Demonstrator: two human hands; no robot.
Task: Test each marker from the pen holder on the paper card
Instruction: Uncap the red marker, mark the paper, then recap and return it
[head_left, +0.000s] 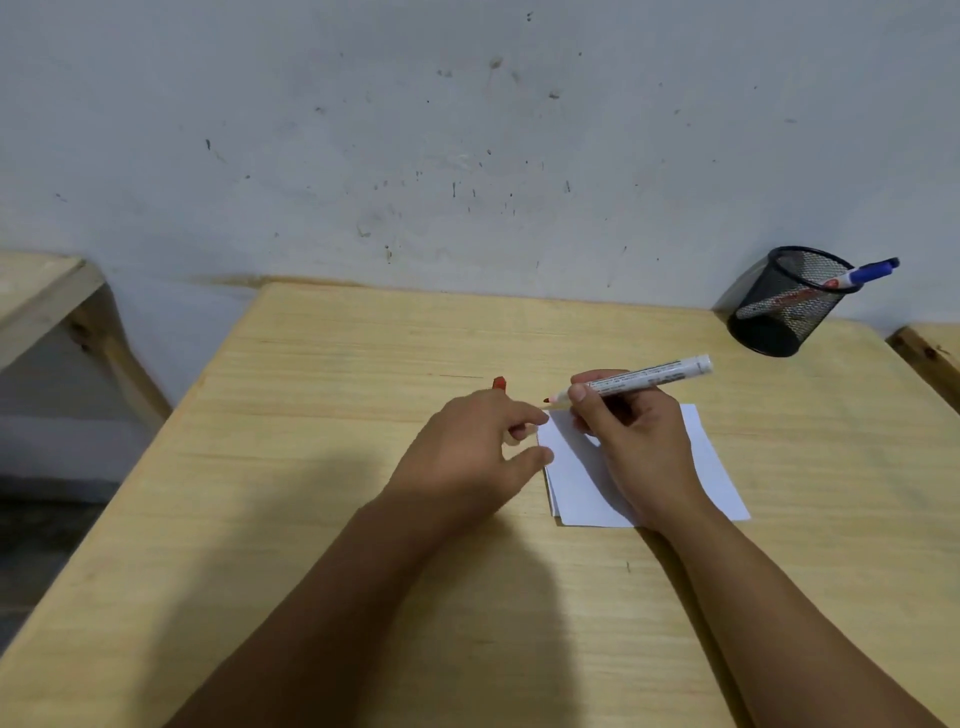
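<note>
Right hand (631, 441) grips uncapped red-tipped white marker (644, 382).

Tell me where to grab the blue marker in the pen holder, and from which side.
Take the blue marker by its capped end, coming from above on the right. That end leans out over the right rim of the mesh pen holder, while the rest of the barrel sits down inside the cup.
</note>
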